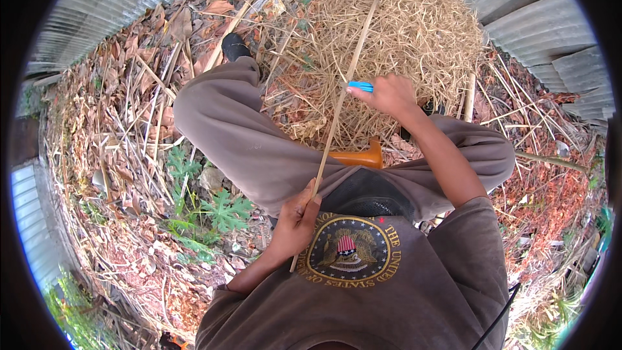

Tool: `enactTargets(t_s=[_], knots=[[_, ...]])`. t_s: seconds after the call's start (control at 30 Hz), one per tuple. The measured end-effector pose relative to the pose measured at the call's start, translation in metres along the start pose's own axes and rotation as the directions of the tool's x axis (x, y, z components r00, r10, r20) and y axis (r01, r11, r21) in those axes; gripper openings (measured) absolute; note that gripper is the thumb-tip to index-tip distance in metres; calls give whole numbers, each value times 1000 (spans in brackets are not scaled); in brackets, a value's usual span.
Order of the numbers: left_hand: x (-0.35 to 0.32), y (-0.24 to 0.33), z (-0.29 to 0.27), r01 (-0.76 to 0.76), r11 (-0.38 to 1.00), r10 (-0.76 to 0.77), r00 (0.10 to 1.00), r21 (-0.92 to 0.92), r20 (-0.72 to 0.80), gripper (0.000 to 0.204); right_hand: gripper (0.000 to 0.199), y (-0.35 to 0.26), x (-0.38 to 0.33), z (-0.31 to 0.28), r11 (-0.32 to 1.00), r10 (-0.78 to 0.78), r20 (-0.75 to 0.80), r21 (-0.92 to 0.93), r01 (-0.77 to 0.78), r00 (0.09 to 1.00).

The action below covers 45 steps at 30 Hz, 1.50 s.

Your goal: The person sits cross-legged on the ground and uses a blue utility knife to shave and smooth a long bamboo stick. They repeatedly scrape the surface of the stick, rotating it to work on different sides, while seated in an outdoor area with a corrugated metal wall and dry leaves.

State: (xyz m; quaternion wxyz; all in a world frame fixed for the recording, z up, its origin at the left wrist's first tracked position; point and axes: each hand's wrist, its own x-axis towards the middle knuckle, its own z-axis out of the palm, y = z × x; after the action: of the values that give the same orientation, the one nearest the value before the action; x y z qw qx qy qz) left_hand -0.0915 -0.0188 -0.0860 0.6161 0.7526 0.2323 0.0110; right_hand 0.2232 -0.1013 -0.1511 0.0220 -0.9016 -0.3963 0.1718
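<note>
Corrugated metal sheeting [544,23] curves round the top and sides of the view, walling in ground strewn with dry brown leaves [129,91], with loose cut strips lying among them. Next in size, a heap of dry straw [389,32] fills the upper middle, just beyond the person's knees. The person sits with legs bent in grey trousers [240,129], one dark shoe [234,45] planted at the edge of the straw, and an orange stool [359,155] shows between the thighs. A few green leafy weeds [220,210] grow beside the left leg. A long thin bamboo strip [340,100] runs from the lap up and away across the straw. The left hand [295,220] has its fingers closed round the strip's near end, against the shirt. The right hand [389,94] is curled shut round a small blue-handled knife [360,85], whose tip sits against the strip about midway along; the blade itself is too small to make out.
</note>
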Motion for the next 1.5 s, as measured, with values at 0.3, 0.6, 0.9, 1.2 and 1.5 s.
enactTargets(t_s=[0.3, 0.6, 0.9, 1.2, 1.5], knots=[[2, 1, -5, 320, 942, -310, 945, -106, 103, 36, 72, -12, 66, -65, 414, -435, 162, -838, 356, 886], [4, 14, -24, 500, 432, -434, 845, -750, 313, 36, 82, -29, 3, -92, 991, 4, 85, 136, -16, 996], [5, 28, -27, 525, 215, -374, 823, -823, 428, 40, 72, -55, -88, 29, 833, -56, -3, 550, 48, 998], [8, 51, -24, 520, 295, -371, 835, -801, 406, 37, 72, -60, -89, 6, 923, -158, -112, 337, 187, 981], [2, 54, -14, 588, 273, -424, 784, -761, 453, 34, 78, -2, -31, 32, 935, 201, -60, 310, -173, 978]])
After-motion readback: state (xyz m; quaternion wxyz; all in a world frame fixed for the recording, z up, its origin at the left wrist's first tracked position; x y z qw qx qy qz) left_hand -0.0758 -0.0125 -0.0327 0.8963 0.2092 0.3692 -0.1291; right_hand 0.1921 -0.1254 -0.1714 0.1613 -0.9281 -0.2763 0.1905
